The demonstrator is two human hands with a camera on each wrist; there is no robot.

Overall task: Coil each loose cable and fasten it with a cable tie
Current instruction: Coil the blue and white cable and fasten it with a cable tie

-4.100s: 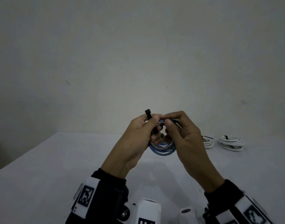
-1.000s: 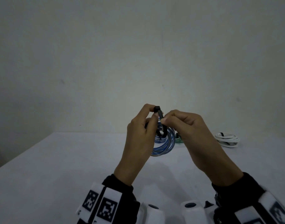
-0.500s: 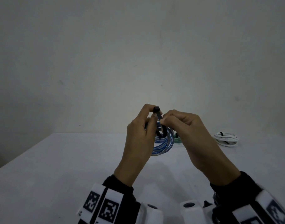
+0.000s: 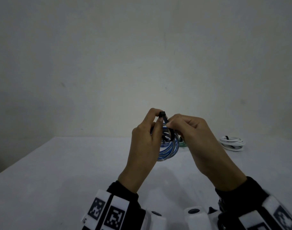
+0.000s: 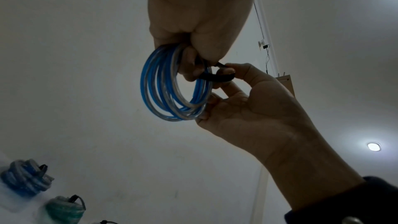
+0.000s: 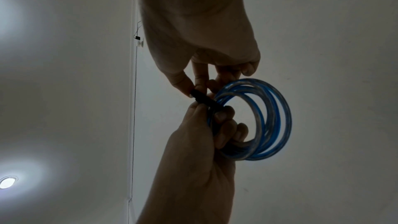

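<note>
Hands up over a pale counter (image 4: pixel 75 163), bare wall (image 4: pixel 108 55) behind.
Left hand (image 4: pixel 143 146) grips the blue cable (image 4: pixel 168 151) coil and pinches the black tie (image 4: pixel 165 120); right hand (image 4: pixel 195 135) pinches the tie's strap. A tied white cable (image 4: pixel 232 143) lies far right.

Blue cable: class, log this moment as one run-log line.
blue cable: coiled, held off table | tie: looped round coil | left hand: pinches tie head | right hand: pinches tie strap

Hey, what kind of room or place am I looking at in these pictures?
Probably a bare indoor workroom or recording setup: a plain white table against a blank wall, a recessed ceiling light, and tied cable coils set aside.
</note>
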